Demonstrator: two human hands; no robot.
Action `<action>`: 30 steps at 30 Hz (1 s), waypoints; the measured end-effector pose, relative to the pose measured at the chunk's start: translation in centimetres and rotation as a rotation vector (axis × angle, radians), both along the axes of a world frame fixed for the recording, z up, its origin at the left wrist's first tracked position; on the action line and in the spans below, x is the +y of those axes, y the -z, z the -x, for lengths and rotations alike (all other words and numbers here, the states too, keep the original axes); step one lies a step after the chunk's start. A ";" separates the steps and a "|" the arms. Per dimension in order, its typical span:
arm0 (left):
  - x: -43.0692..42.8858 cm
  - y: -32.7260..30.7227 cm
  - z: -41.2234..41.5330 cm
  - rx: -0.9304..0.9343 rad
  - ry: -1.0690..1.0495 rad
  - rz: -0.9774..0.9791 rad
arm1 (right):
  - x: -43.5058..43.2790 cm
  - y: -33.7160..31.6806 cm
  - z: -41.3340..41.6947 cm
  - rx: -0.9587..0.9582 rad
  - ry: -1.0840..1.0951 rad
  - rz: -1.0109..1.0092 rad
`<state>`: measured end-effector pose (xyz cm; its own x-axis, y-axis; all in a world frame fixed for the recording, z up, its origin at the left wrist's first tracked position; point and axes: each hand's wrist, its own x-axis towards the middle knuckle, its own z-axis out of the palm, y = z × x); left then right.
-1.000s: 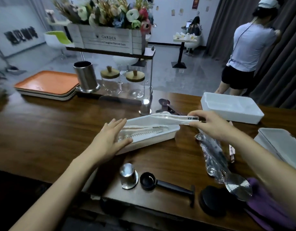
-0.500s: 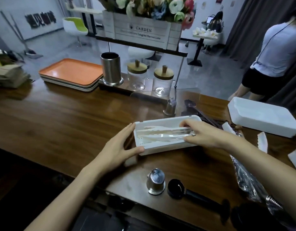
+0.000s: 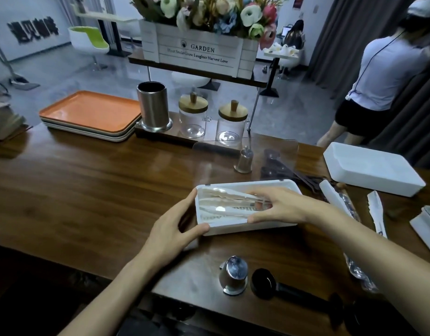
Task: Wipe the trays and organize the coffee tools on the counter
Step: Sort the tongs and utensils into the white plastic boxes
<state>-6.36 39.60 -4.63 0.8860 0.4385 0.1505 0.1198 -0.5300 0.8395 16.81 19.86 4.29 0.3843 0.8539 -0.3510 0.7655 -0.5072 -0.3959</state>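
- The left hand (image 3: 175,229) is gripping the left end of the white box (image 3: 233,228), thumb on the near wall and fingers round the far corner. The right hand (image 3: 281,207) is lying spread over the box's right half, fingers fairly straight and thumb resting on the near rim.
- The counter (image 3: 100,178) is carrying everything, and the box is sitting near its middle, close to the person.
- The orange trays (image 3: 87,112) are sitting stacked at 10 o'clock from the box, well apart. Whether they have been wiped cannot be told.
- A second white box (image 3: 369,170) is lying at 2 o'clock, out of either hand's reach for now.
- The clear lid (image 3: 221,161) is standing open at the box's 12 o'clock edge.
- The clear tongs (image 3: 223,209) are now lying lengthways inside the box. A second ago the right hand was carrying them in from 3 o'clock, so one tool is probably stowed.
- The wrapped tools (image 3: 342,202) at 3 o'clock, and the metal tamper (image 3: 233,275) and black scoop (image 3: 264,283) at 6 o'clock, are waiting loose, so the sorting looks far from finished.
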 end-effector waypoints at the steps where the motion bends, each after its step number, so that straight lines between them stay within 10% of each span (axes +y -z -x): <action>1: 0.0 0.0 0.0 -0.001 0.005 -0.005 | 0.1 0.1 -0.1 0.005 0.003 0.001; 30: -0.4 -0.4 0.2 0.025 -0.014 -0.018 | 1.3 0.0 0.6 -0.330 -0.112 -0.151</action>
